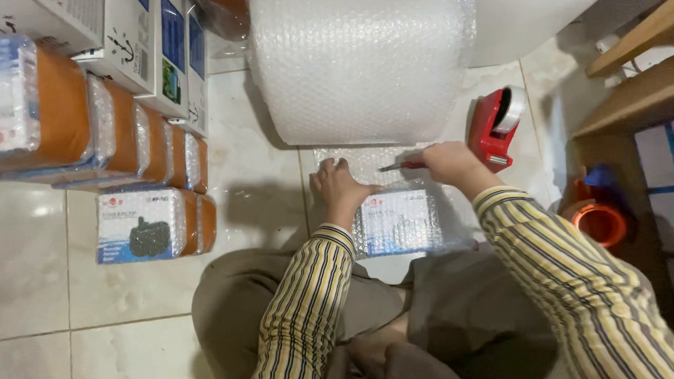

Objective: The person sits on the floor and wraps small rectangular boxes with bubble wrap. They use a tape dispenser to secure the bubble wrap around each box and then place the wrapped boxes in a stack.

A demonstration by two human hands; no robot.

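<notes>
From the head camera, the left hand (pixel 339 186) lies flat, fingers spread out, pressing down on the bubble wrap sheet (pixel 369 164) just beside the wrapped box (pixel 398 222). The right hand (pixel 450 163) reaches in from the right with its fingers curled tight around a small red cutter (pixel 398 166). The cutter lies sideways, its tip pointing left across the sheet. The sheet runs from the big bubble wrap roll (pixel 355 60) towards the person. A red tape holder (pixel 495 127) sits near the right hand.
</notes>
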